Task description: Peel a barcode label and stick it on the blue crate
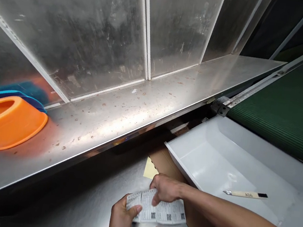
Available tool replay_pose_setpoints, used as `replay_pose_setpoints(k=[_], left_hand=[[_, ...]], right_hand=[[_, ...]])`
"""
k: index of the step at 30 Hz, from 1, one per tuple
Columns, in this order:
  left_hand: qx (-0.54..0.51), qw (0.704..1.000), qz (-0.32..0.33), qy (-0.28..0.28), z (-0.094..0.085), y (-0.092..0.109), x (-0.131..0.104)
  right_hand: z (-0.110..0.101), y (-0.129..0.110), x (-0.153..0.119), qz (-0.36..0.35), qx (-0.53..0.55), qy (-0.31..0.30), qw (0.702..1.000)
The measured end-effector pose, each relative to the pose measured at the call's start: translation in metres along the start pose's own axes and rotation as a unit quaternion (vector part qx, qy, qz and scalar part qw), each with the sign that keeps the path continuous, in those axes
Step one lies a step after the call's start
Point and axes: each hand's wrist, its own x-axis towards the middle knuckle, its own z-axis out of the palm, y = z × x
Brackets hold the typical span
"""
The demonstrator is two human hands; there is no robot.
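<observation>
Low in the head view, both my hands grip one strip of white printed labels [165, 211] with small QR codes. My left hand [122, 218] pinches the strip's left end with the thumb on top. My right hand [165, 188] reaches in from the right and closes its fingers over the strip's upper middle. The strip hangs just above a steel worktop [89, 203] and the edge of a brown cardboard sheet [161, 160].
A white plastic tray [219, 154] holding a small knife [246, 194] sits to the right. Beyond it runs a green conveyor belt [297, 108]. A steel shelf [141, 104] with scratched clear panels spans the back. An orange bowl [2, 121] rests at its left. A yellow slip [150, 169] lies by the cardboard.
</observation>
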Motion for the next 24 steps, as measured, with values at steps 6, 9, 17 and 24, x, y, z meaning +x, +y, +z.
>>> replay_pose_setpoints(k=[6, 9, 17, 24], left_hand=[[0.029, 0.990, -0.019, 0.137, -0.027, -0.028, 0.008], [0.011, 0.991, -0.017, 0.132, -0.033, -0.034, 0.011], [0.078, 0.994, 0.002, 0.082, -0.015, -0.039, 0.046], [0.203, 0.971, 0.026, 0.121, -0.007, -0.016, 0.089]], right_hand=[[-0.012, 0.032, -0.001, 0.057, -0.021, 0.037, 0.997], [-0.017, 0.048, -0.001, 0.056, -0.026, 0.027, 0.998], [0.006, 0.042, 0.027, -0.004, -0.157, 0.226, 0.961], [0.072, 0.041, 0.056, -0.130, -0.174, 0.213, 0.953]])
